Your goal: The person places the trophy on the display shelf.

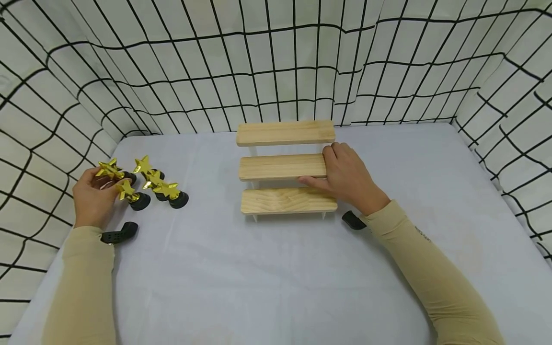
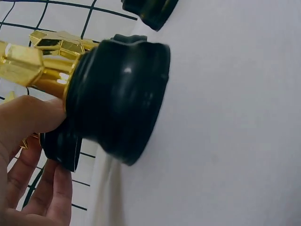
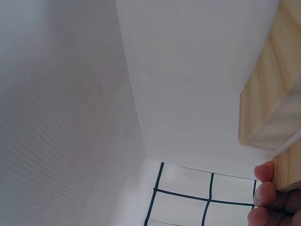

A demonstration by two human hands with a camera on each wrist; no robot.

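Left hand (image 1: 94, 199) grasping a gold star trophy (image 1: 109, 169) at the table's (image 1: 276, 282) left, right hand (image 1: 351, 177) gripping a three-tier wooden shelf (image 1: 280, 167)
In the head view the trophy's long axis runs from star, leftward, to black base, rightward; the shelf's boards stretch left to right

Trophies (image 1: 153, 180) stand left of the shelf (image 1: 282, 167) (grid wall (image 1: 295, 68) behind both).

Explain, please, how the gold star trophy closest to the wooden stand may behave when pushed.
The trophy is probably stiff, as its star shows crisp points. Its shiny gold surface may feel slippery. The round black base could let it roll if it tips over.
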